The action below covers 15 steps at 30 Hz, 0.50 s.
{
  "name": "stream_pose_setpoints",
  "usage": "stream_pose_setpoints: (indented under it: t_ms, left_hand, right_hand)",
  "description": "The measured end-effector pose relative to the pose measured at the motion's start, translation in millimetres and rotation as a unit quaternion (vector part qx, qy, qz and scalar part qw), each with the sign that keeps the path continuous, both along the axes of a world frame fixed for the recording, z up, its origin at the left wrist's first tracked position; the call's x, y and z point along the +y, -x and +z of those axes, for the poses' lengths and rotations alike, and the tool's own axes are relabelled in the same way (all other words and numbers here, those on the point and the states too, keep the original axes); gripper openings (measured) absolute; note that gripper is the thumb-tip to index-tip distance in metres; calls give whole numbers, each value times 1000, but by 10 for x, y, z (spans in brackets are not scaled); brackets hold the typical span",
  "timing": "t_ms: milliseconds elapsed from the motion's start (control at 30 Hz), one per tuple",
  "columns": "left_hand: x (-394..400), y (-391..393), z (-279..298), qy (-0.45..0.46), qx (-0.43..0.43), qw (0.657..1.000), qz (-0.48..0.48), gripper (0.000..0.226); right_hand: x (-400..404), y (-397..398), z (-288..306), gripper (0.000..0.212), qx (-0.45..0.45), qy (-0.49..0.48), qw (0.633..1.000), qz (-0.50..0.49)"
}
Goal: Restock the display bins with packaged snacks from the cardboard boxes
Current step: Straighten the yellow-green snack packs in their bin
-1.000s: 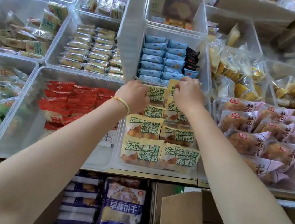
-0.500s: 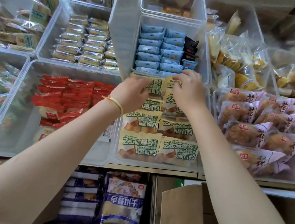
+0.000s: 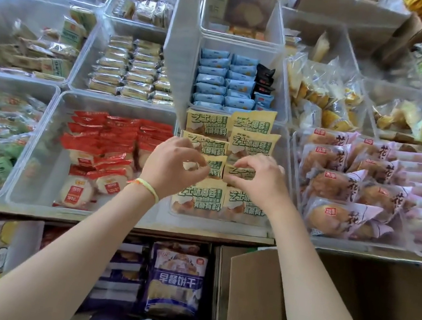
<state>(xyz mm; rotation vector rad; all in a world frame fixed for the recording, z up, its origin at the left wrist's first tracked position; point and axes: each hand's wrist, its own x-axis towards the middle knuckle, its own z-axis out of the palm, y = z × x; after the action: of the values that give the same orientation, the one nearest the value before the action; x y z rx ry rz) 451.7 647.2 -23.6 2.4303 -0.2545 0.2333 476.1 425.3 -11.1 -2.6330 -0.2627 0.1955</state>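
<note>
Yellow-and-green snack packets [image 3: 252, 143] stand in two rows inside a clear display bin [image 3: 287, 144] at the centre. My left hand [image 3: 172, 166] hovers over the left row with curled fingers pinching the top edge of a packet in the middle of that row. My right hand [image 3: 259, 179] does the same on the right row, fingers curled on a packet's top edge. A cardboard box [image 3: 319, 303] stands open below the shelf edge at the right.
Clear bins surround the centre one: red packets [image 3: 112, 140] to the left, pink-wrapped buns [image 3: 345, 182] to the right, blue packets [image 3: 224, 81] behind. Navy biscuit bags [image 3: 175, 279] lie in a box under the shelf. A clear upright divider [image 3: 179, 42] rises at the back.
Both hands have drawn back from the far end of the packet rows toward me, now working on the middle packets. The back packets stand upright where the hands were.
</note>
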Motion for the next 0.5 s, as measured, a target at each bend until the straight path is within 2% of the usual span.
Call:
stream_pose_setpoints:
  t_ms: [133,300,400,433,500]
  left_hand:
    - [-84,70,61,-89,78,989,-90,19]
    - [-168,109,8,-128,97,985,-66,10]
    - [-188,161,6,-136,100,984,-53,13]
    - [-205,177,13,-134,99,985,-49,14]
    - [-247,197,31,-136,100,985,-39,15]
  right_hand:
    - [4,-107,-29,10,-25,35,999,-14]
    - [100,-169,56,14,-72,34,996,-35]
    - [20,73,218,21,-106,-27,994,-21]
    - [-40,176,246,25,-92,-28,995,-3]
    - [-146,335,223,29,-42,46,998,27]
